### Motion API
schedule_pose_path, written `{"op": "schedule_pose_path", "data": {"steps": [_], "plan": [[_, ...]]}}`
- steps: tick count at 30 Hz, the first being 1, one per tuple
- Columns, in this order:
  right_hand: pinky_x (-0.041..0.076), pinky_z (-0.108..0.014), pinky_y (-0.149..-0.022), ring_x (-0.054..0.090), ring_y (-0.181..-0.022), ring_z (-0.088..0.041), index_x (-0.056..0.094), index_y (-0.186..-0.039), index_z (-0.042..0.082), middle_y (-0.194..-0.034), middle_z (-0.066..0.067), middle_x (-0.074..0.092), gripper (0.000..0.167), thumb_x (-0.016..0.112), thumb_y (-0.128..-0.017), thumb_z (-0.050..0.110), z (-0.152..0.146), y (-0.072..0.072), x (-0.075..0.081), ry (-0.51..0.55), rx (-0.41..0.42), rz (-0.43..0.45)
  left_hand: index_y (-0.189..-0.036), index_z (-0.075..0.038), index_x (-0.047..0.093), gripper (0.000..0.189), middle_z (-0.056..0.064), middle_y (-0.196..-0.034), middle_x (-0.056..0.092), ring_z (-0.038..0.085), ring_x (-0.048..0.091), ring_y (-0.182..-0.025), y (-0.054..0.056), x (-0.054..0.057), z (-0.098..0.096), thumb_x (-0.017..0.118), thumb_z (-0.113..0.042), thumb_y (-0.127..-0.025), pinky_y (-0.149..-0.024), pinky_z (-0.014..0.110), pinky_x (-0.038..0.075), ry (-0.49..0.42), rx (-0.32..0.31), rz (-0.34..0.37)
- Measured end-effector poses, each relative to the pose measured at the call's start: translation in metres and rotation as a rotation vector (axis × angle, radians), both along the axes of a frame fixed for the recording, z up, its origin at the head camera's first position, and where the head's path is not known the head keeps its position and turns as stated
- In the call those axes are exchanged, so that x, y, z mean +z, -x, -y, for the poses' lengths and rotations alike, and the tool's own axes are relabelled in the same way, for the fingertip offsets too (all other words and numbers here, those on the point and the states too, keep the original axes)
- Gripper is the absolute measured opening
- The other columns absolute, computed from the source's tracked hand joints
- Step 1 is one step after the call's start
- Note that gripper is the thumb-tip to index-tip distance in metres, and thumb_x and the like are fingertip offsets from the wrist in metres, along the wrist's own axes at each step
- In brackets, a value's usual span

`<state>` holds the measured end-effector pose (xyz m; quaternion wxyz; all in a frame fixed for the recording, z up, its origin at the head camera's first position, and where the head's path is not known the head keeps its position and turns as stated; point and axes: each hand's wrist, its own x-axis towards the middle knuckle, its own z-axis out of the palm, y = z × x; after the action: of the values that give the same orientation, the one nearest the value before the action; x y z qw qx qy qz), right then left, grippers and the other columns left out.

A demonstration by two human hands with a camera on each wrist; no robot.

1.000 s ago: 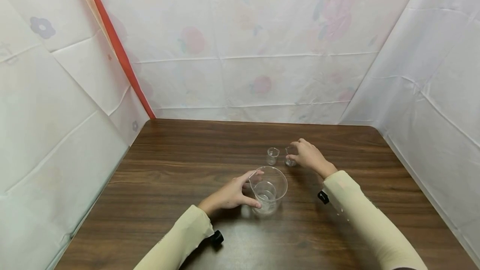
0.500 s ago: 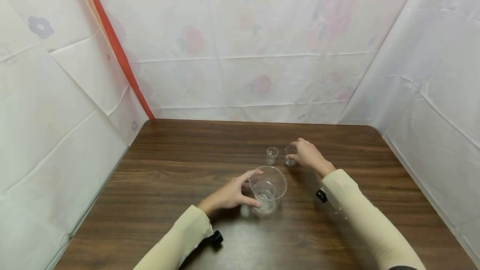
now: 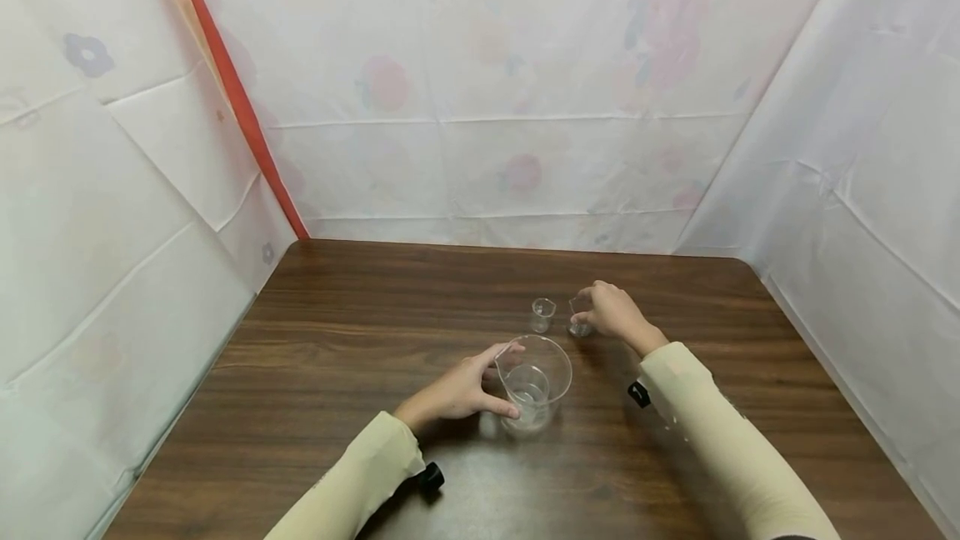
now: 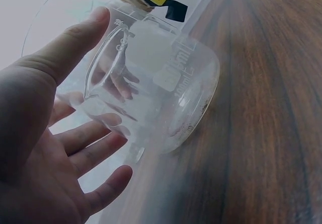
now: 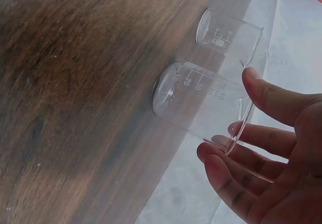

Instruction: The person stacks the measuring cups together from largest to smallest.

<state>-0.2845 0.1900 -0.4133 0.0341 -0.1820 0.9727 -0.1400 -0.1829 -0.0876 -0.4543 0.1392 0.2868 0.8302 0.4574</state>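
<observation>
My left hand point(image 3: 465, 386) holds a large clear glass beaker point(image 3: 557, 369) that stands upright on the table, thumb on its near side and fingers round the far side. Inside it sits a smaller beaker point(image 3: 527, 387). In the left wrist view, white markings show on the glass of the large beaker point(image 4: 198, 93). Farther back, my right hand point(image 3: 613, 311) grips a small beaker point(image 3: 579, 325) near its rim. A scale from 10 to 50 is printed on that beaker point(image 5: 191, 95) in the right wrist view. Just left of it stands a still smaller beaker point(image 3: 543, 317), untouched.
A dark brown wooden table point(image 3: 337, 298) carries all the glassware. White patterned sheets point(image 3: 480, 107) hang behind it and along both sides. A red strip point(image 3: 240, 102) runs down the back left corner. Black devices sit at both wrists.
</observation>
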Motion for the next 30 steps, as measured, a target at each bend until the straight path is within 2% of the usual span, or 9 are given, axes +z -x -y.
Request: {"op": "schedule_pose_path", "data": {"steps": [3, 8, 17, 23, 27, 30], "plan": [[0.051, -0.052, -0.091, 0.062, -0.106, -0.040, 0.067, -0.116, -0.004, -0.112, -0.022, 0.066, 0.045, 0.076, -0.084, 0.026, 0.0007, -0.0012, 0.0002, -0.016, 0.001, -0.022, -0.147, -0.026, 0.037, 0.086, -0.007, -0.148, 0.047, 0.025, 0.052, -0.130, 0.0004, -0.0011, -0.0004, 0.084, -0.037, -0.075, -0.103, 0.042, 0.047, 0.004, -0.004, -0.002], [0.052, -0.052, -0.087, 0.065, -0.099, -0.040, 0.070, -0.108, -0.004, -0.103, -0.021, 0.069, 0.040, 0.079, -0.081, 0.025, 0.0028, -0.0010, 0.0010, -0.042, 0.018, -0.083, -0.148, -0.023, 0.037, 0.087, -0.003, -0.147, 0.050, 0.025, 0.052, -0.130, 0.0003, -0.0018, -0.0011, 0.084, -0.036, -0.075, -0.104, 0.044, 0.047, 0.001, -0.009, 0.002], [0.052, -0.052, -0.087, 0.065, -0.100, -0.040, 0.071, -0.108, -0.003, -0.104, -0.022, 0.070, 0.041, 0.080, -0.080, 0.025, 0.0022, -0.0023, 0.0022, -0.046, 0.013, -0.088, -0.148, -0.017, 0.036, 0.088, 0.007, -0.143, 0.055, 0.027, 0.052, -0.130, 0.0003, -0.0024, -0.0021, 0.084, -0.032, -0.076, -0.106, 0.045, 0.045, -0.035, -0.033, 0.015], [0.052, -0.052, -0.088, 0.065, -0.101, -0.041, 0.070, -0.111, -0.004, -0.107, -0.023, 0.069, 0.043, 0.079, -0.081, 0.025, 0.0021, -0.0030, 0.0022, -0.044, 0.010, -0.079, -0.149, -0.022, 0.034, 0.090, -0.002, -0.147, 0.050, 0.023, 0.049, -0.133, -0.0016, -0.0017, -0.0016, 0.084, -0.034, -0.076, -0.106, 0.043, 0.045, -0.018, -0.019, 0.008], [0.052, -0.052, -0.088, 0.064, -0.101, -0.041, 0.069, -0.112, -0.003, -0.106, -0.023, 0.068, 0.044, 0.079, -0.080, 0.026, 0.0043, -0.0016, 0.0042, -0.031, 0.000, -0.074, -0.150, -0.019, 0.035, 0.089, -0.004, -0.149, 0.047, 0.020, 0.047, -0.134, -0.0017, 0.0004, -0.0011, 0.084, -0.030, -0.076, -0.105, 0.043, 0.046, -0.031, -0.016, -0.002], [0.052, -0.052, -0.087, 0.065, -0.100, -0.040, 0.069, -0.111, -0.003, -0.104, -0.022, 0.068, 0.044, 0.080, -0.079, 0.026, 0.0056, 0.0006, 0.0051, -0.018, 0.000, -0.074, -0.147, -0.016, 0.038, 0.085, -0.001, -0.146, 0.052, 0.018, 0.048, -0.133, -0.0018, 0.0018, -0.0008, 0.084, -0.026, -0.076, -0.104, 0.042, 0.046, -0.046, -0.015, -0.004]]}}
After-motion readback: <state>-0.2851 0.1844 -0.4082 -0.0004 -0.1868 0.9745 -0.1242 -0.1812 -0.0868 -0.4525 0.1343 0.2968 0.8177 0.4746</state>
